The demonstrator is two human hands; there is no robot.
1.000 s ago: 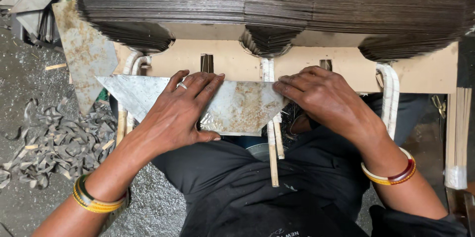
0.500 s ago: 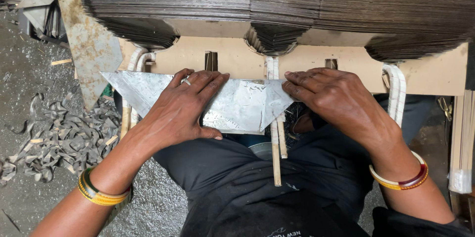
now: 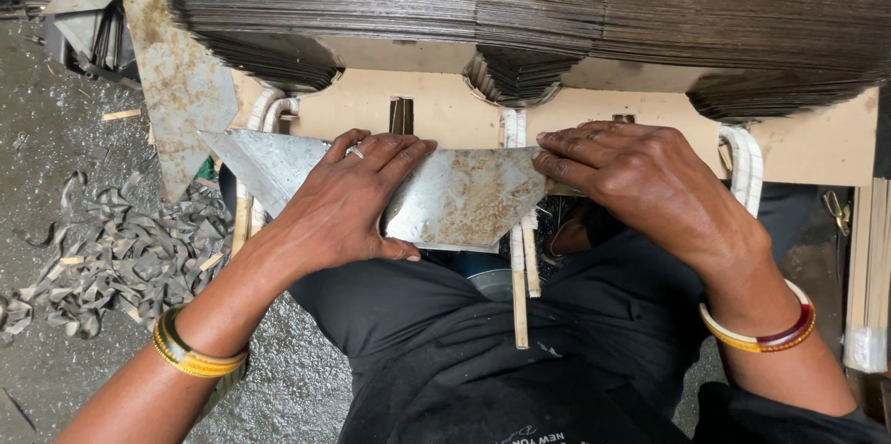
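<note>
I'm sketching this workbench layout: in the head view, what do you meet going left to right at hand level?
Pile of metal scraps → left hand flat on the trapezoid metal sheet → thin wooden sticks → right hand → white looped strap → upright strips at the edge.

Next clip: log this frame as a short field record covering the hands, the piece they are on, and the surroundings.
view: head camera, looking down at the lap and bench edge
left hand: flat on a rusty triangular metal sheet, fingers spread
right hand: fingertips on the sheet's right edge
sheet position: lying across the pale board, in front of the stack of thin dark metal sheets
wrists: yellow bangles on the left, a cream and red bangle on the right
floor, left side: metal offcuts
</note>
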